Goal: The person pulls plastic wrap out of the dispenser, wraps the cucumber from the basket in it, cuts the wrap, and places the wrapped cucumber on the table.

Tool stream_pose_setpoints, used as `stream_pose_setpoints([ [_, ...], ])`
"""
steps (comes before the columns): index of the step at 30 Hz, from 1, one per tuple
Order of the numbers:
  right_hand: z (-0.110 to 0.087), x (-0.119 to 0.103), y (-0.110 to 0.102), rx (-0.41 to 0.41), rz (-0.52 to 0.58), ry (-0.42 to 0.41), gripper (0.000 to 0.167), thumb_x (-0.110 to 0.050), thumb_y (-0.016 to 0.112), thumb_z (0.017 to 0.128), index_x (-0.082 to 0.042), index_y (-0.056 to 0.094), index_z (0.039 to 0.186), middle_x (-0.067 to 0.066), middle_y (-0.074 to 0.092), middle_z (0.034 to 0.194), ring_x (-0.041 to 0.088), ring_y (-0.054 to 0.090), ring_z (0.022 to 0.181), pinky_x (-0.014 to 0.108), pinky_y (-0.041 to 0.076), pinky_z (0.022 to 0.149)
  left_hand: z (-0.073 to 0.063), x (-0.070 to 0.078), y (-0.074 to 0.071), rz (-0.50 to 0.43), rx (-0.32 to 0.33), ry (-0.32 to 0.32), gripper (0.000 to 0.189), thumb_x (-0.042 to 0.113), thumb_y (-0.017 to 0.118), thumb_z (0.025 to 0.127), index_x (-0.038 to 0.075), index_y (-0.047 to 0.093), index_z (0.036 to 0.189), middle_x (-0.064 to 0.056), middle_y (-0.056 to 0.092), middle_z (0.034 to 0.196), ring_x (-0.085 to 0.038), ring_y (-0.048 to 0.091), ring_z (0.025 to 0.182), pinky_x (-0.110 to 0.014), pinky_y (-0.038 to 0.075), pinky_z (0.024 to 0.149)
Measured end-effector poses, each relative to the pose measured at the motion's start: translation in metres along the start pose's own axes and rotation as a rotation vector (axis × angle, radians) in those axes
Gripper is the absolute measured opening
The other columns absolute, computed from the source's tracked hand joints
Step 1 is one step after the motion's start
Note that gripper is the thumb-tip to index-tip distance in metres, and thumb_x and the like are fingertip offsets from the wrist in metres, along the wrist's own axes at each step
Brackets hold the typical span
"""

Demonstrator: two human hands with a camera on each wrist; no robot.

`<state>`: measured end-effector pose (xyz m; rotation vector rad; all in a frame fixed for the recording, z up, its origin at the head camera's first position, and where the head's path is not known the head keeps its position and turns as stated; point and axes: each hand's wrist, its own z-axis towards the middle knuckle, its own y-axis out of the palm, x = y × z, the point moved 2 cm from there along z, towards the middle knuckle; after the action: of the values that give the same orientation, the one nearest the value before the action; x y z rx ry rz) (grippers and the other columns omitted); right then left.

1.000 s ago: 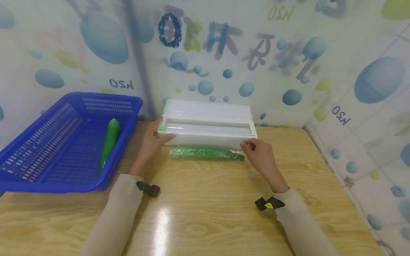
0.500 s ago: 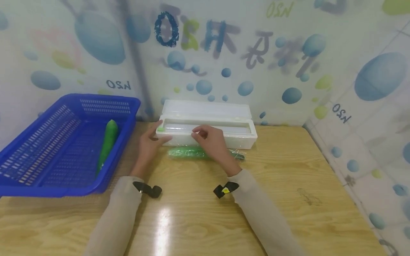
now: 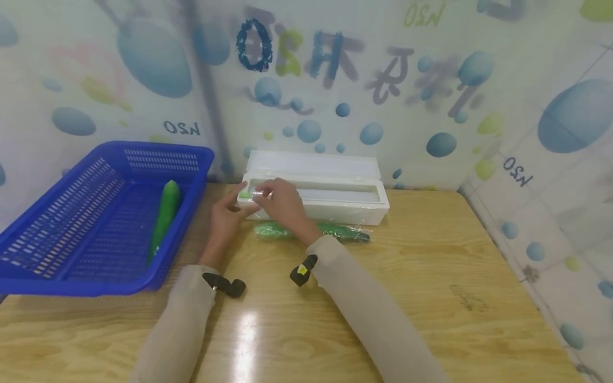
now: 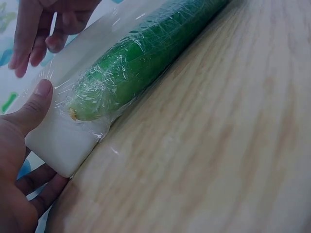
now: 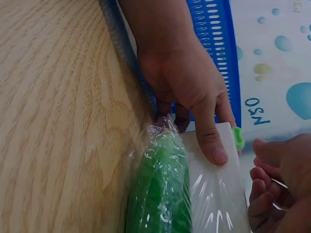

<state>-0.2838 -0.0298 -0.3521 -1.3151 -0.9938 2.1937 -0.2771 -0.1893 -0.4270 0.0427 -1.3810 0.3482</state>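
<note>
My left hand (image 3: 225,219) grips the left end of a white cling film dispenser (image 3: 342,213), thumb on its front face and fingers behind. Its lid stands up against the wall. Over that same end hovers my right hand (image 3: 283,206), fingers loosely bent, close to the green slide cutter (image 5: 238,138). The right wrist view shows a gap between its thumb and the cutter. Along the dispenser's front lies a cucumber (image 4: 141,63) in clear film, partly covered by my right forearm in the head view. Film also clings to the dispenser's front.
To the left stands a blue plastic basket (image 3: 205,170) holding one bare cucumber (image 3: 165,215). A patterned wall (image 3: 383,69) rises right behind the dispenser. The wooden table (image 3: 407,298) extends towards me and to the right.
My right hand has moved left along the dispenser, from its right front corner to the left end by the cutter. My left hand keeps its hold on the left end.
</note>
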Motion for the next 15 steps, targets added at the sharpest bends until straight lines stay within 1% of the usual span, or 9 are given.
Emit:
stream_pose_setpoints([
  [2,0.004,-0.002,0.004,-0.018,-0.029,0.020,0.025,-0.030,0.067,0.090,-0.014,0.071,0.109,-0.001,0.063,0.091,0.010,0.055,0.074,0.021,0.043,0.060,0.000,0.000,0.000,0.007,0.002,0.002,0.062,0.019,0.082,0.076,0.028,0.058,0.132,0.001,0.055,0.134,-0.011,0.053,0.070,-0.018,0.045,0.057],
  [3,0.005,-0.004,0.006,-0.026,-0.045,0.030,0.026,-0.031,0.068,0.090,-0.015,0.071,0.110,-0.002,0.063,0.092,0.010,0.056,0.076,0.021,0.043,0.061,0.002,-0.004,0.001,0.016,0.006,0.009,0.061,0.019,0.082,0.076,0.029,0.059,0.131,0.001,0.056,0.133,-0.011,0.053,0.070,-0.018,0.044,0.056],
  [4,0.006,-0.005,0.008,-0.037,-0.058,0.039,0.026,-0.032,0.067,0.090,-0.016,0.071,0.110,-0.002,0.063,0.093,0.010,0.056,0.078,0.021,0.043,0.062,0.002,-0.004,0.001,0.034,0.007,0.015,0.061,0.019,0.082,0.076,0.028,0.059,0.132,-0.001,0.057,0.132,-0.011,0.053,0.069,-0.018,0.043,0.055],
  [7,0.010,-0.008,0.010,-0.064,-0.097,0.069,0.027,-0.034,0.067,0.090,-0.019,0.070,0.112,-0.004,0.062,0.094,0.010,0.056,0.082,0.023,0.044,0.062,0.002,-0.003,0.001,0.033,0.003,0.019,0.060,0.014,0.080,0.078,0.026,0.059,0.132,-0.004,0.057,0.132,-0.012,0.053,0.068,-0.018,0.042,0.054],
  [11,0.013,-0.011,0.012,-0.085,-0.144,0.095,0.025,-0.034,0.067,0.090,-0.020,0.071,0.111,-0.004,0.061,0.092,0.010,0.056,0.080,0.023,0.045,0.061,0.003,-0.004,0.001,0.019,-0.002,0.012,0.060,0.013,0.080,0.078,0.026,0.059,0.132,-0.002,0.056,0.133,-0.012,0.052,0.067,-0.018,0.042,0.053],
  [15,0.016,-0.013,0.015,-0.091,-0.176,0.089,0.022,-0.033,0.066,0.091,-0.020,0.072,0.108,-0.004,0.060,0.089,0.010,0.055,0.078,0.024,0.045,0.060,0.002,-0.004,0.000,0.017,0.005,0.011,0.060,0.012,0.080,0.078,0.026,0.059,0.132,-0.001,0.055,0.134,-0.011,0.052,0.066,-0.018,0.042,0.053],
])
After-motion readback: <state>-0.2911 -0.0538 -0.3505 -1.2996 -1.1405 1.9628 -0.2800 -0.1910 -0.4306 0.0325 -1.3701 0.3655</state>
